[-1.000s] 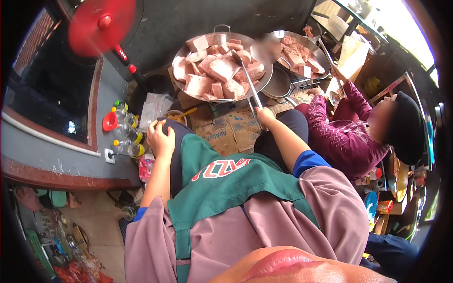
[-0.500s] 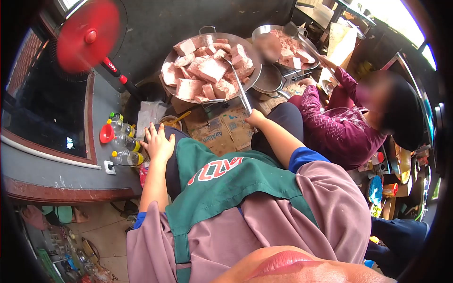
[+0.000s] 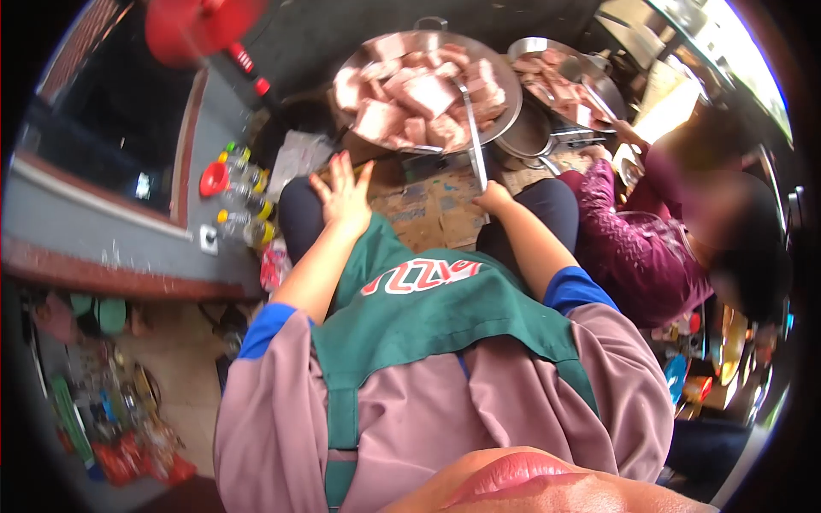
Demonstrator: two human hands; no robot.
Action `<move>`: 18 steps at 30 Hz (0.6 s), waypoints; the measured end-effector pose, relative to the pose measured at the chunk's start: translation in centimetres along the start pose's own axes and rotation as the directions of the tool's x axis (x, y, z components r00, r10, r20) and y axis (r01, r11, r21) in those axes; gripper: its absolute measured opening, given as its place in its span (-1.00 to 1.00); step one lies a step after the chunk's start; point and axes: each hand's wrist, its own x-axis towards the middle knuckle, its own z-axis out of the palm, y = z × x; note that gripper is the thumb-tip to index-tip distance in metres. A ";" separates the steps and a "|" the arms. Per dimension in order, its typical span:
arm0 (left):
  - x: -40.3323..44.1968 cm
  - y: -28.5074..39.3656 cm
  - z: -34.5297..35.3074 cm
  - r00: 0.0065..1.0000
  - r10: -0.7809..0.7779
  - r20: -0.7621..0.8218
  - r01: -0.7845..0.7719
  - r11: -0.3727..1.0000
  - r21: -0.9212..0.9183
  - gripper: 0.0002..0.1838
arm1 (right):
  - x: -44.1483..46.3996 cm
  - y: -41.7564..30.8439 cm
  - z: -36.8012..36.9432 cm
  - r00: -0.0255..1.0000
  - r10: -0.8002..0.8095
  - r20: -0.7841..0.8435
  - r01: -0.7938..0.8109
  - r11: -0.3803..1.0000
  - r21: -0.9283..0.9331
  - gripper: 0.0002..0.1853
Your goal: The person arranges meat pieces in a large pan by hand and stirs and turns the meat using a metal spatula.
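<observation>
My right hand (image 3: 494,198) is closed round the handle of a long metal utensil (image 3: 475,141), whose far end is hidden among the blocks in the pan. A large round metal pan (image 3: 513,107) with loop handles holds many pale pink blocks (image 3: 428,94), some big, some broken small. My left hand (image 3: 345,197) is open with fingers spread, empty, beside my left knee (image 3: 299,218) and below the pan's near left rim. I cannot tell whether it touches the knee.
To the right a co-worker in a maroon top (image 3: 641,239) sits by a second pan (image 3: 534,44) of pink pieces. A dark frying pan (image 3: 523,137) lies between. At left are bottles (image 3: 244,201), a red funnel (image 3: 215,179) and a red fan (image 3: 201,30). Cardboard (image 3: 428,209) covers the floor.
My left hand has shifted forward and inward from resting on my knee. The right hand keeps its grip on the utensil. The whole view has swung, so the pans appear farther right and higher.
</observation>
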 end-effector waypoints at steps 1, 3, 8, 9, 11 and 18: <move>0.0 0.3 -0.8 0.999 0.009 -0.046 -0.010 1.000 -0.027 -0.16 | 0.2 0.2 0.2 1.000 -0.015 -0.022 0.015 1.000 -0.010 -0.30; -0.1 0.3 -0.6 1.000 -0.024 -0.016 0.023 0.999 -0.038 -0.12 | 0.1 0.2 0.4 0.998 -0.046 -0.032 0.045 0.999 -0.027 -0.33; 0.0 0.3 1.8 0.998 -0.062 -0.032 0.062 0.998 0.003 0.02 | -1.0 -0.5 -0.5 0.996 -0.083 -0.010 0.083 0.996 -0.044 -0.36; -0.2 0.3 0.8 0.997 -0.070 0.019 0.071 0.997 -0.023 -0.03 | -0.9 -0.4 -0.4 0.996 -0.084 -0.010 0.084 0.996 -0.044 -0.36; -0.5 0.3 -0.6 0.994 -0.078 0.081 0.083 0.995 -0.061 -0.05 | -0.8 -0.3 -0.3 0.996 -0.084 -0.010 0.083 0.996 -0.043 -0.36; -0.6 -0.1 0.7 0.999 -0.039 -0.009 0.039 0.999 0.019 -0.04 | -0.6 -0.5 -0.5 0.995 -0.087 0.041 0.087 0.996 -0.002 -0.36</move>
